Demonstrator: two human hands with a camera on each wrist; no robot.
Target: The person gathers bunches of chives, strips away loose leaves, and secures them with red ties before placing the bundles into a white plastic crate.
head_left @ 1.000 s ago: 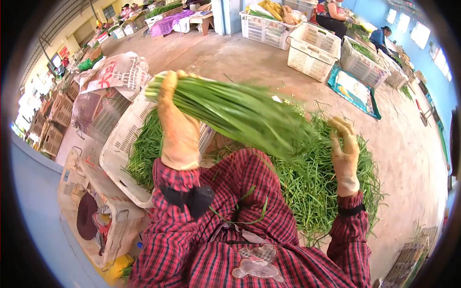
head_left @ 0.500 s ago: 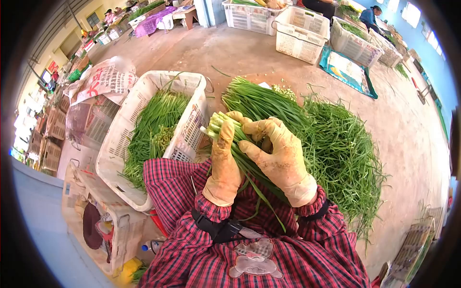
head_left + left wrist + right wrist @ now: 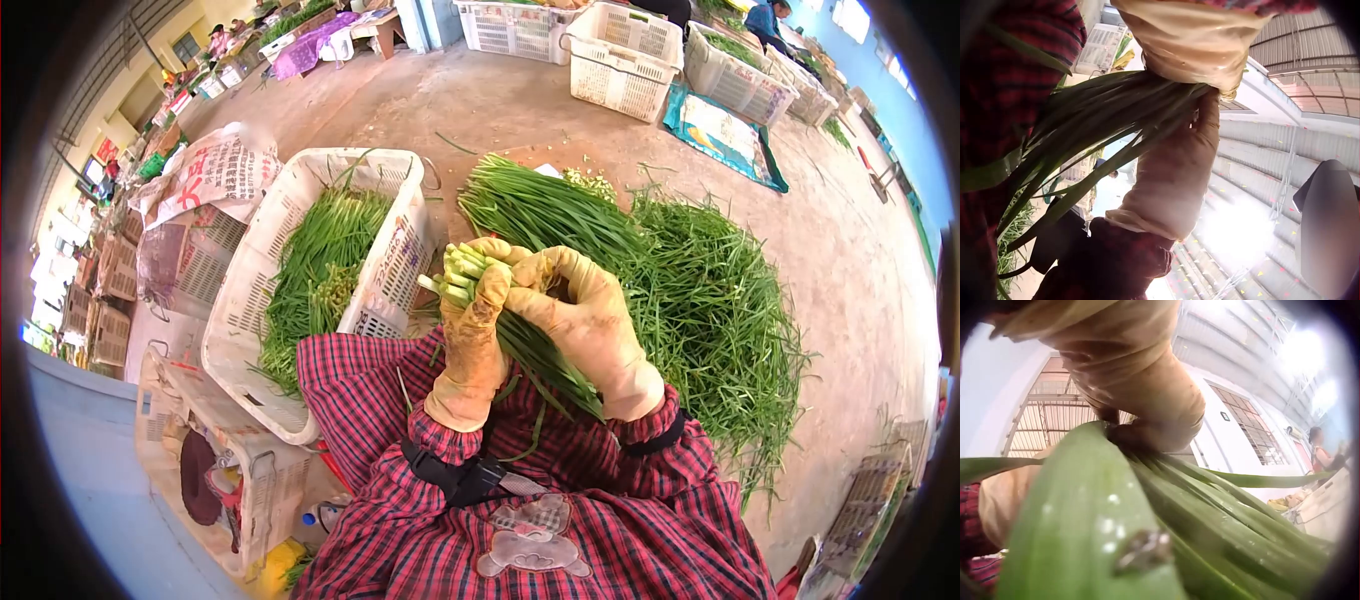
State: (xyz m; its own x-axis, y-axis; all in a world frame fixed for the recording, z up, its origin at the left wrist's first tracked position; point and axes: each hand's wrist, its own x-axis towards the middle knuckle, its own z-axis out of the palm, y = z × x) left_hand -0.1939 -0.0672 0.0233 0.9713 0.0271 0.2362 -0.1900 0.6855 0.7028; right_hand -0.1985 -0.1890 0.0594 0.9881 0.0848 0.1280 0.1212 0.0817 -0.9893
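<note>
Gloved in a pale, soiled glove, my left hand [image 3: 470, 345] grips a bunch of garlic chives [image 3: 468, 268] just below its pale stem ends, over the lap. The stem ends point up and left in the head view; the leaves hang down to the right. My right hand [image 3: 598, 335], gloved too, has its thumb and fingers curled in at the bunch, right beside the left hand. In the left wrist view the long flat leaves [image 3: 1116, 112] trail away below both hands. Leaves fill the front of the right wrist view and partly hide the right fingertips.
A white crate [image 3: 240, 300] of chives stands left of the knees. Ahead lies a neat heap of chives [image 3: 540, 205], with a loose leaf pile [image 3: 710, 320] to its right. Farther off are a pale crate [image 3: 625, 85] and a blue-edged sack [image 3: 725, 135] on the floor.
My left hand has brought the bunch from out at the left back over the lap. From above the loose pile, my right hand has come in and taken hold of the bunch.
</note>
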